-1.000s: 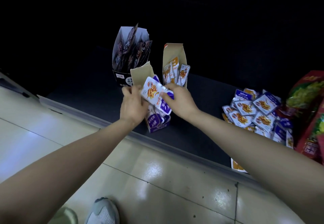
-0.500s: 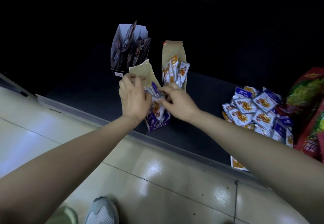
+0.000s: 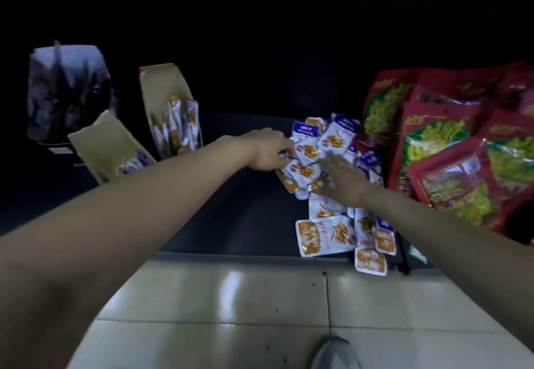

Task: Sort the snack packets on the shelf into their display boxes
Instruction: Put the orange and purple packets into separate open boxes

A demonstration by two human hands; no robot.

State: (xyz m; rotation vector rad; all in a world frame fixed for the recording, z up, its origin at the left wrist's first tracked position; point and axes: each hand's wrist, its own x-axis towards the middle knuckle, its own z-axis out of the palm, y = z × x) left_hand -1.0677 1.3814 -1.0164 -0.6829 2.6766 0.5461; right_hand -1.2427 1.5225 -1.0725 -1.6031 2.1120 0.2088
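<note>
**Off to the side and underfoot**

Large red bags [image 3: 445, 143] with green-yellow pictures overlap at the frame's right. Glossy pale floor tiles [image 3: 231, 296] fill the lower middle; a grey shoe [image 3: 335, 354] toe shows at the bottom edge.

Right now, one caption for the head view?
Left hand pinches a packet from the loose pile; right hand spreads open over it.

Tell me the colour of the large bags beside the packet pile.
Large bags: red with yellow-green panels; head view.

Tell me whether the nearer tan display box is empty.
Not empty: purple-and-white packets show in the tan display box; how full cannot be told.
</note>
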